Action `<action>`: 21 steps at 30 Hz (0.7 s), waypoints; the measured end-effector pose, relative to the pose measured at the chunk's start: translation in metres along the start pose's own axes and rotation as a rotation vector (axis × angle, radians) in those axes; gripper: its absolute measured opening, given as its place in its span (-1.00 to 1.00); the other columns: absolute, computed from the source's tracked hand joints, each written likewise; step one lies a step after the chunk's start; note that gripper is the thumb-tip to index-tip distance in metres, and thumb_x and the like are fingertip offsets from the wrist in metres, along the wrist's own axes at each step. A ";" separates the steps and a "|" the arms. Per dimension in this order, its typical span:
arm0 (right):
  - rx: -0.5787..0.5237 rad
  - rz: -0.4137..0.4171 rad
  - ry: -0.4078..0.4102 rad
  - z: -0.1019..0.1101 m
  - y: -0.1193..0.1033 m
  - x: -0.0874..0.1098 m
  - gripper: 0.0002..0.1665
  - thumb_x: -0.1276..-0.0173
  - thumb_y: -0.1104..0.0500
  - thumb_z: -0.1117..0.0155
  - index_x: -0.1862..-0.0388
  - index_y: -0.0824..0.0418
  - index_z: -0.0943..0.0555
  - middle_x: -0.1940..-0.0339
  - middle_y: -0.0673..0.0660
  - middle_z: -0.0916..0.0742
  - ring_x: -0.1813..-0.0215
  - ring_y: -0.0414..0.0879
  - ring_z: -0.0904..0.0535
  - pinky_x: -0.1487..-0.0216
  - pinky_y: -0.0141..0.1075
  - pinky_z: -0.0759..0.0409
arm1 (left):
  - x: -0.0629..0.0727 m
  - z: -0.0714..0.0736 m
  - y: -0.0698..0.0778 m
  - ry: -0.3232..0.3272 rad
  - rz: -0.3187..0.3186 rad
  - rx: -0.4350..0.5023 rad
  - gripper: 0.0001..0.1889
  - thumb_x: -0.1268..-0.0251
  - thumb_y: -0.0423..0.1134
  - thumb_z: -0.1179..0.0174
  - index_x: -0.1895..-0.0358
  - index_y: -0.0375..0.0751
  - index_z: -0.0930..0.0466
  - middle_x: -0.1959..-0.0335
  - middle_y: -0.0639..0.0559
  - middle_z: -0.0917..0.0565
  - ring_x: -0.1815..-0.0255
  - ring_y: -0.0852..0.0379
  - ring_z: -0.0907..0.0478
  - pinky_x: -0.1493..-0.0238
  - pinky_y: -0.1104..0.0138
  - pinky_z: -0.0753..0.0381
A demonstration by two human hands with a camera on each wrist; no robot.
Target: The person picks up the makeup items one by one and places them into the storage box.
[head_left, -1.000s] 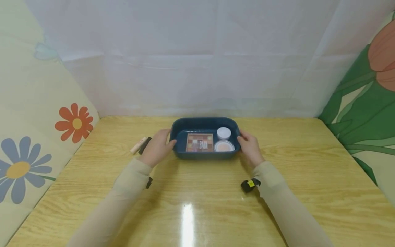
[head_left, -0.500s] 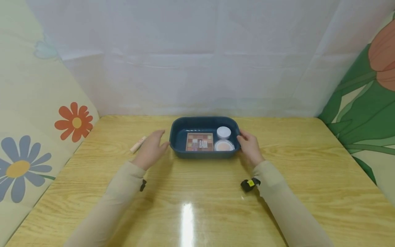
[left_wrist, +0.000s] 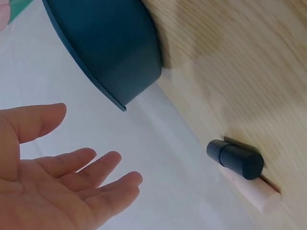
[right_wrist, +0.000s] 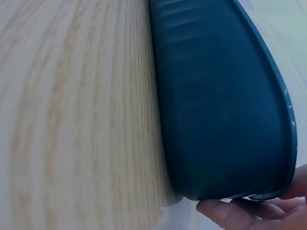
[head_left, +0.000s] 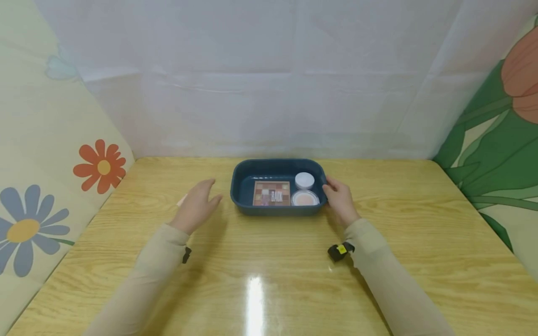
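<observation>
A dark blue plastic bin (head_left: 277, 212) stands on the wooden table, holding an eyeshadow palette (head_left: 264, 192), a white-lidded round jar (head_left: 304, 180) and a round compact (head_left: 305, 199). My right hand (head_left: 342, 204) grips the bin's right end, thumb at the rim and fingers against the outside wall. Left of the bin and apart from it, my left hand (head_left: 194, 206) has its fingers spread and holds nothing. In the left wrist view, a black tube (left_wrist: 236, 158) and a pale pink tube (left_wrist: 252, 190) lie side by side; the head view hides most of them behind that hand.
A white cloth (head_left: 269, 93) hangs behind the table's back edge. Flower-printed panels flank the wooden table (head_left: 294, 280) on the left and right.
My left hand has let go of the bin's left end and moved left towards the two tubes, covering more of them in the head view. My right hand stays on the bin.
</observation>
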State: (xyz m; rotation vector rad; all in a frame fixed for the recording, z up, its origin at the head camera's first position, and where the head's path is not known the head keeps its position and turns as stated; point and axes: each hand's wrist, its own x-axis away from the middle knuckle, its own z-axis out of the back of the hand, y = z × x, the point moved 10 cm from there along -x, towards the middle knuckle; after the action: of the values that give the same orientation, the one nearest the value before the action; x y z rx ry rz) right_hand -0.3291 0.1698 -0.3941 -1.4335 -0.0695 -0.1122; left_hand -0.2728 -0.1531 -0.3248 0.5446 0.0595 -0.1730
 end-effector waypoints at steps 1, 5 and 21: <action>-0.002 -0.001 -0.003 0.000 0.000 0.000 -0.44 -0.56 0.35 0.19 -0.48 0.46 -0.08 -0.46 0.41 -0.27 -0.44 0.14 -0.22 -0.40 -0.11 -0.29 | 0.000 0.000 -0.001 0.002 -0.001 -0.001 -0.46 -0.44 -0.33 -0.04 -0.31 -0.68 -0.19 -0.31 -0.56 -0.28 -0.35 -0.43 -0.21 -0.39 -0.14 -0.16; -0.002 0.003 -0.010 0.000 0.000 0.000 -0.44 -0.56 0.34 0.20 -0.49 0.45 -0.09 -0.48 0.37 -0.24 -0.46 0.12 -0.18 -0.41 -0.12 -0.26 | 0.001 0.001 -0.008 -0.005 0.011 0.004 -0.45 -0.43 -0.33 -0.05 -0.31 -0.69 -0.18 -0.29 -0.57 -0.29 -0.30 -0.43 -0.27 -0.36 -0.15 -0.21; 0.047 0.001 -0.001 0.001 0.000 -0.002 -0.43 -0.56 0.33 0.18 -0.49 0.44 -0.08 -0.50 0.35 -0.21 -0.49 0.10 -0.14 -0.43 -0.14 -0.21 | 0.006 0.005 -0.021 -0.024 0.033 0.011 -0.45 -0.44 -0.38 -0.04 -0.31 -0.73 -0.13 -0.28 -0.62 -0.26 -0.32 -0.48 -0.21 -0.36 -0.17 -0.19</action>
State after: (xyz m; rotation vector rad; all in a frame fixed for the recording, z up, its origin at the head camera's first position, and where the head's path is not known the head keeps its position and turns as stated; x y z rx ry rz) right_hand -0.3305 0.1712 -0.3945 -1.3863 -0.0719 -0.1081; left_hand -0.2709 -0.1742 -0.3314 0.5541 0.0263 -0.1478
